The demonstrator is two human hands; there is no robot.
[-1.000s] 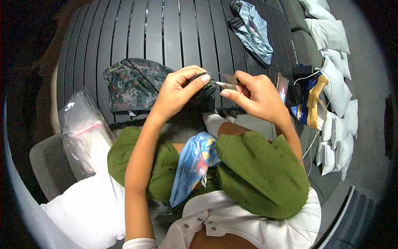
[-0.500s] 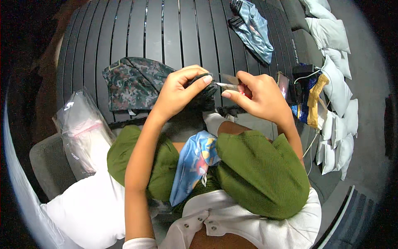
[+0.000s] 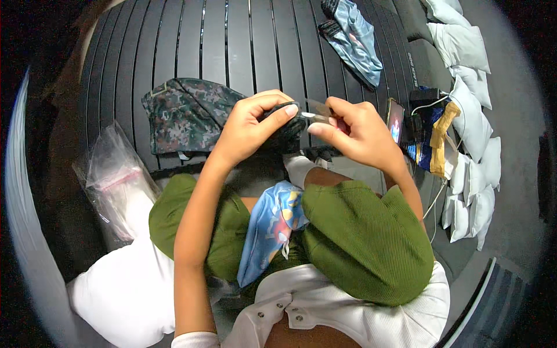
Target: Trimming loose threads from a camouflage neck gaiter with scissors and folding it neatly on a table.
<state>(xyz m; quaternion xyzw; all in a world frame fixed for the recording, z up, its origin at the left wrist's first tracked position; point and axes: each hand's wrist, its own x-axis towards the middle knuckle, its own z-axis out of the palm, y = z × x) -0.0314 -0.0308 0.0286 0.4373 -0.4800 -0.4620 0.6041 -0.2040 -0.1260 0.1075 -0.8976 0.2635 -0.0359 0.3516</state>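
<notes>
- Clearly, the left hand [image 3: 252,124] is grasping cloth: its thumb lies flat over a dark bunched edge [image 3: 285,129], pinching it against the curled fingers.
- The right hand [image 3: 362,133] is closed round a small cutting tool [image 3: 314,116], thumb on the near side; most of the handle is hidden in the palm. Its pale metal blades point left, close beside the pinched edge, and whether they touch it I cannot tell.
- The camouflage cloth [image 3: 188,116] lies folded on the near part of the dark slatted tabletop [image 3: 229,40], left of the left hand. The bunched edge seems to belong to it, though the hand covers the join.
- Judging by its folds, the cloth should be light, soft and limp, perhaps a little slippery, so a loose edge would likely give under the blades. A firm pinch right beside the blades should keep it taut, with the thumb tip set back from them.
- The tool looks stiff and light, with thin tips; it is best held by the handle.
- About them: a shiny blue garment [image 3: 355,46] on the far right of the tabletop, a printed blue cloth [image 3: 261,238] in the lap, and a phone [image 3: 395,120] beyond the right hand.
</notes>
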